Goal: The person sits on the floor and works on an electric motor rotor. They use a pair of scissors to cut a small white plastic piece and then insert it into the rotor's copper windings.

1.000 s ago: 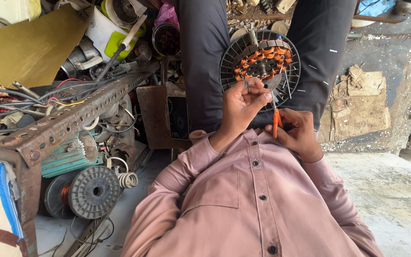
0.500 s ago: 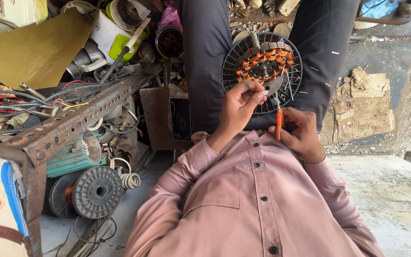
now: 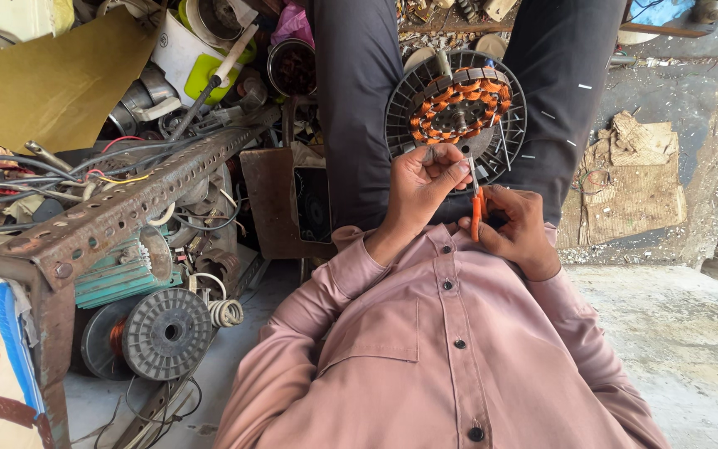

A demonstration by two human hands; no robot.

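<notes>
Pinching thin wire at the stator [image 3: 456, 112], the left hand [image 3: 422, 185] could see it nicked by the orange-handled cutters [image 3: 477, 214] gripped in the right hand [image 3: 518, 229].

Daylight falls flat on a cluttered workshop. Left of the grip stands a rusty perforated angle-iron frame [image 3: 126, 208] draped with loose wires [image 3: 35, 170]. Behind it lies a tan cardboard sheet [image 3: 51, 83]. Below it, a grey finned motor cover [image 3: 166, 333] rests on the concrete floor [image 3: 691, 333]. Right of the grip, torn cardboard scraps [image 3: 633, 183] lie on the ground.
</notes>
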